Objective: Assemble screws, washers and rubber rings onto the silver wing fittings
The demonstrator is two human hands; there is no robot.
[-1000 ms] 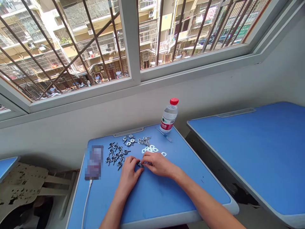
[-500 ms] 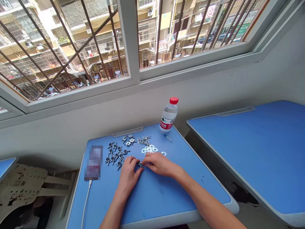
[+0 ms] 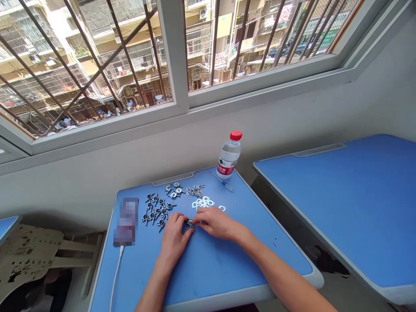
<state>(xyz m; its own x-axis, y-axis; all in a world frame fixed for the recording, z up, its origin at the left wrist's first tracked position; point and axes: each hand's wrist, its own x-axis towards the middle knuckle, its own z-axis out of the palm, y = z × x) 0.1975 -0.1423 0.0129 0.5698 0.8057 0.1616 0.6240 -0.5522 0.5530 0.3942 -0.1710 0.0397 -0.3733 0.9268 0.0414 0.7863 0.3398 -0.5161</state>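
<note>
Between my two hands, at the middle of the blue desk [image 3: 224, 264], is a small metal part with a thin stem [image 3: 190, 222]. My left hand [image 3: 175, 234] pinches it from the left with thumb and forefinger. From the right, the fingers of my right hand [image 3: 214, 222] close in at its edge; what their tips grip is too small to make out. Several similar dark round parts with stems [image 3: 157, 211] lie left of my left hand. Flat white oval rings with holes [image 3: 204, 202] lie just beyond my right hand, partly hidden by it.
Farther back lie silvery assembled parts [image 3: 175, 190] and a pile of small metal pieces [image 3: 195, 190]. A pen [image 3: 222, 182] and a red-capped water bottle [image 3: 229, 155] stand near the back right corner. A blurred-out phone-like slab [image 3: 126, 222] with a white cable [image 3: 116, 277] lies left.
The whole view has shifted slightly. Both hands stay at the small metal part in almost the same pose.
</note>
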